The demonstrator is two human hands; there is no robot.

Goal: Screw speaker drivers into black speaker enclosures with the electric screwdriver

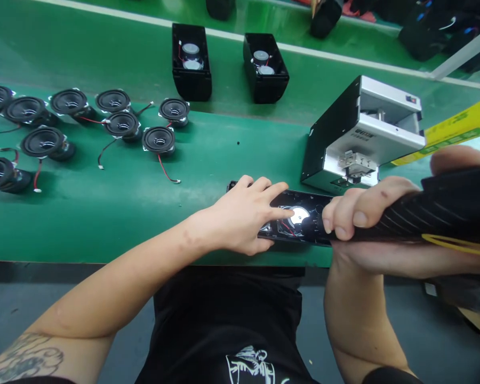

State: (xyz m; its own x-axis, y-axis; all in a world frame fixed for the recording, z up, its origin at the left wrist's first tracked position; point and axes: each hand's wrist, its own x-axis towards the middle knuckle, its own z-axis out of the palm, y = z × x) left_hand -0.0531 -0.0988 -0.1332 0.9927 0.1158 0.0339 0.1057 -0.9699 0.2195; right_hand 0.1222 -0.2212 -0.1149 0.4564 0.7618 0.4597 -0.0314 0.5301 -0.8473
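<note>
A black speaker box point(314, 217) lies on the green bench in front of me, with silvery round speaker backs and a red wire visible inside. My left hand point(251, 216) spans its left part, thumb at the near edge and fingers over the top, gripping it. The index finger reaches onto a shiny speaker magnet point(299, 215). Over the box's right end, my right hand point(368, 210) is wrapped round a black electric screwdriver point(444, 205) with a ribbed grip, close to the camera. The screwdriver's tip is hidden behind the hand.
A silver and black screw feeder point(364, 133) stands behind the box at right, beside a yellow strip point(456, 128). Several loose speakers point(122, 124) with wires lie at left. Two black speaker boxes point(192, 64) point(266, 69) stand at the back. Someone's hand point(315, 6) shows at the top.
</note>
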